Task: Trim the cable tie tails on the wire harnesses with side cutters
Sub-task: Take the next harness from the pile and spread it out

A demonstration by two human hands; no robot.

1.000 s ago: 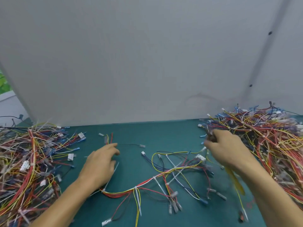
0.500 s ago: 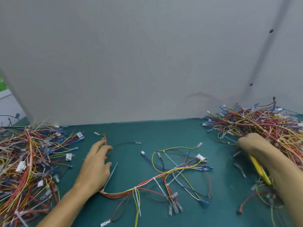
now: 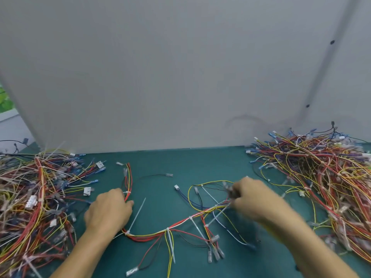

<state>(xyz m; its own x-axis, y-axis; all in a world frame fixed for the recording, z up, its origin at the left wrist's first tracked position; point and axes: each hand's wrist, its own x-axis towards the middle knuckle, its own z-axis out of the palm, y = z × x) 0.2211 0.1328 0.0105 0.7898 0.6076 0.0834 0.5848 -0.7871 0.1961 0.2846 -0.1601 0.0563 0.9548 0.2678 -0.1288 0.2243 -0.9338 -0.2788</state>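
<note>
One wire harness (image 3: pixel 148 235) lies mid-bench: your left grip (image 3: pixel 108 211) rests flat on its left bend, your blurred right grip (image 3: pixel 255 199) clamps side cutters (image 3: pixel 229 192) at its right

Bare left hand (image 3: pixel 109 212): sharp outline, smooth back, faint knuckle ridges, short rounded thumb tip. Fingertips hidden, nails not readable.

Bare left forearm (image 3: pixel 80 255): uncovered along whole visible length, slim at wrist, widening toward bottom frame edge.

Bare right hand (image 3: pixel 255 199): outline smeared by blur, finger detail lost, knuckles only soft bumps.

Bare right forearm (image 3: pixel 313 243): uncovered along whole visible length, edges soft with blur, looks broader than left one near bottom frame edge.
</note>
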